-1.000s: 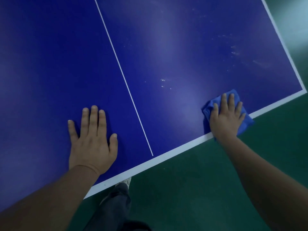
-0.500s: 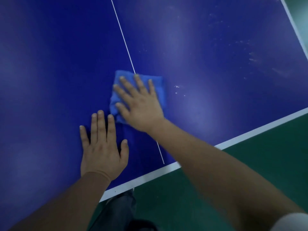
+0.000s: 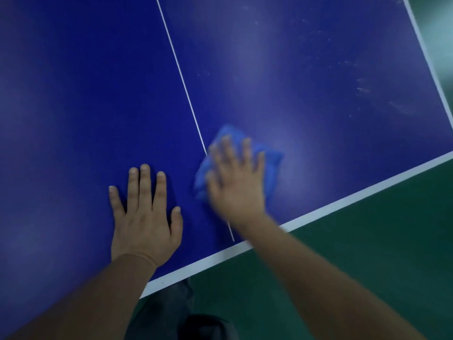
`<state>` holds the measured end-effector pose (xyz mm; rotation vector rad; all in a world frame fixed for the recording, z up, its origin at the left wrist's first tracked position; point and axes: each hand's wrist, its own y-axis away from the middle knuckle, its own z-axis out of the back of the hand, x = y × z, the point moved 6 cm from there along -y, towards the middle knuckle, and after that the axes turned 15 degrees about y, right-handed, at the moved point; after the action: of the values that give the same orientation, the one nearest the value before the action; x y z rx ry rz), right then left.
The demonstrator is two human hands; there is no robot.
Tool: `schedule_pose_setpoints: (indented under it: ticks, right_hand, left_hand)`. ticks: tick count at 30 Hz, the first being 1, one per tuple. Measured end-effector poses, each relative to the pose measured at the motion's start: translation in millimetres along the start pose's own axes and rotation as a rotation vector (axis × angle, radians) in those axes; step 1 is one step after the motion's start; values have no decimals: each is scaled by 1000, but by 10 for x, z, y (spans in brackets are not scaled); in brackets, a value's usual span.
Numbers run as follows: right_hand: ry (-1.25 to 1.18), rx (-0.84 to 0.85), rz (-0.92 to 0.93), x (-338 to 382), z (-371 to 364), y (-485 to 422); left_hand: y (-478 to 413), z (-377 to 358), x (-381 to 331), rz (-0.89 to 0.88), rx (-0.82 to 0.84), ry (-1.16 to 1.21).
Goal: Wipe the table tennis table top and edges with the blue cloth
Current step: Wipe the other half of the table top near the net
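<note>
Right grip (image 3: 235,187), flat-open on blue cloth (image 3: 272,163), swept back to 3 o'clock of centre line (image 3: 181,74); left grip (image 3: 144,217) flat, bracing bench (image 3: 73,94). Smudges (image 3: 362,87) @ 2 o'clock prob. still to wipe.

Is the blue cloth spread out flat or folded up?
Folded up: the cloth is a small thick pad barely wider than the right hand pressing it, though blur hides the folds.
</note>
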<state>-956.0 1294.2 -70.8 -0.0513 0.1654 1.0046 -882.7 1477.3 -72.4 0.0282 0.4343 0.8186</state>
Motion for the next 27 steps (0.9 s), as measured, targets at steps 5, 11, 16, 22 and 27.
schedule_pose_setpoints:
  ticks: [5, 11, 16, 22, 27]
  right_hand:
    - [-16, -26, 547, -106, -13, 719]
    - [76, 179, -175, -1908, -217, -257]
    - [-11, 184, -681, -1389, -143, -599]
    - [59, -18, 480, -37, 24, -224]
    - [66, 208, -208, -1231, -82, -819]
  left_hand:
    - [-10, -13, 15, -7, -9, 3]
    - [4, -22, 26, -7, -6, 20]
    - [-3, -12, 24, -1, 4, 12]
    - [-5, -4, 15, -9, 6, 26]
    - [-6, -11, 29, -3, 23, 48]
